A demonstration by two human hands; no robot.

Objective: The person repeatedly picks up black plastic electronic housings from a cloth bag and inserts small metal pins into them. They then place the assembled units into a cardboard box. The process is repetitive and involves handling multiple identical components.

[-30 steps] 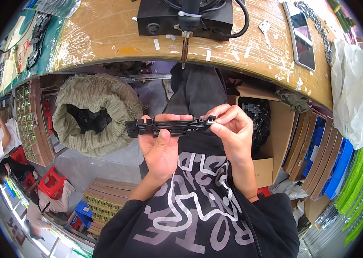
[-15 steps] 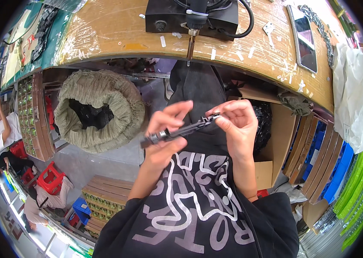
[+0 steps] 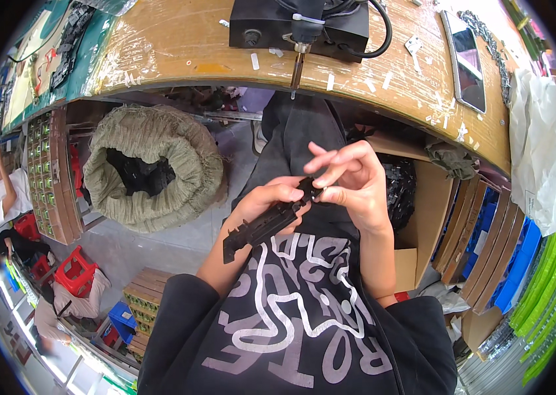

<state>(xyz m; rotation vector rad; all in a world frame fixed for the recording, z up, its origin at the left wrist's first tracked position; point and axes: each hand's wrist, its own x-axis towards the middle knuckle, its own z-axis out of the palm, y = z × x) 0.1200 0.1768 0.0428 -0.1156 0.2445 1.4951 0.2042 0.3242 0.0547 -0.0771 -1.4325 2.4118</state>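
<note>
In front of my chest is a long black plastic part (image 3: 258,227), shaped like a toy gun, slanting from lower left to upper right. My left hand (image 3: 275,201) wraps round its upper half, thumb on top. At the upper end, the thumb and index finger of my right hand (image 3: 357,187) pinch its tip, the other fingers raised. A tiny pale spot shows at those fingertips, too small to name. Above the hands, a soldering-iron-like tool (image 3: 298,66) points its metal tip down over the table edge.
A black box with cables (image 3: 252,36), a phone (image 3: 467,66) and white scraps lie on the wooden table (image 3: 173,46). At left stands a woven sack (image 3: 159,131) of black parts; at right, a cardboard box (image 3: 406,263) with more. Other people (image 3: 8,191) sit far left.
The black part has turned over, and my left hand has closed round it nearer its upper end. My right hand's free fingers have lifted while the thumb and index stay at the tip.
</note>
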